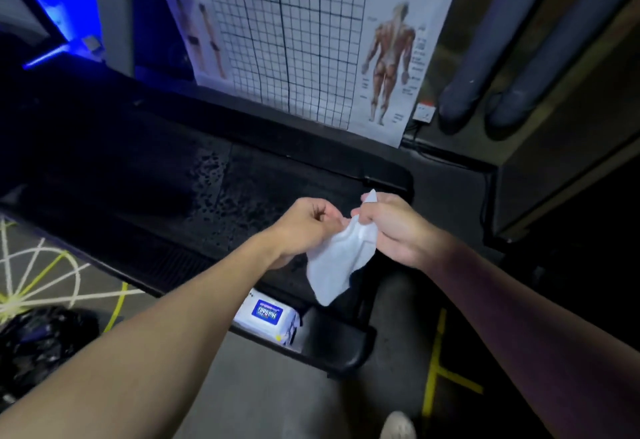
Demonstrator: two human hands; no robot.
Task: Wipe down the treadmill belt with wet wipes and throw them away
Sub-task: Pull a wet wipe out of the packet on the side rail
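Two bare forearms reach out from the bottom edge, meeting over the rear end of a black treadmill. Far out to the left of the left hand, down on the floor, sits a crumpled glossy black plastic bag (38, 345), with white and yellow lines painted on the grey floor just beyond it. Ahead and left of the hands, the dark treadmill belt (173, 182) carries wet speckled streaks. Below the left hand, a white soft pack of wet wipes with a blue label (266, 317) rests on the near side rail. The left hand (304, 227) is curled, fingertips pinched at the top edge of a white wet wipe (341, 262), which hangs limp between both hands, above the rail and clear of the belt. The right hand (391, 227) grips the wipe's upper corner, a small tip poking out above its fingers. Beyond the right hand, a muscle anatomy poster (388, 58) hangs beside a black-lined grid chart. Further right stand two grey pipes (485, 58), and yellow tape marks (436, 362) cross the floor under the right forearm.
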